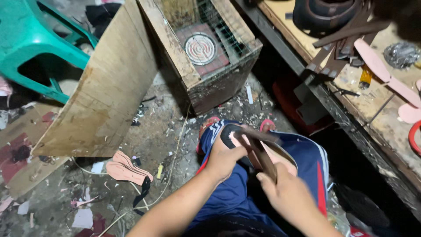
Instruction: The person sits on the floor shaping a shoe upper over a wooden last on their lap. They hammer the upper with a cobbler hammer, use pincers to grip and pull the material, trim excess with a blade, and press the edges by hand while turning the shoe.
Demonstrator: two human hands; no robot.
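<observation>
- Left hand (224,159) grips a pink sandal sole (263,151) with a black heel end, resting over the lap.
- Right hand (287,197) pinches a brown strap (262,154) lying across the sole.
- Wooden box (206,52) containing a coil heater (200,48) stands on the littered floor (144,145).

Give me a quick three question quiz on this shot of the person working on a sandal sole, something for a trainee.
1. True or false: the left hand grips the sole on the lap.
2. What does the right hand hold? A. a brown strap B. a hammer C. a brush
3. Fill in: the wooden box on the floor holds a round coil ____.

Key
1. True; the sole rests on the blue shorts.
2. A; the strap runs from the right hand up across the sole.
3. Heater, under a wire grid.
</observation>
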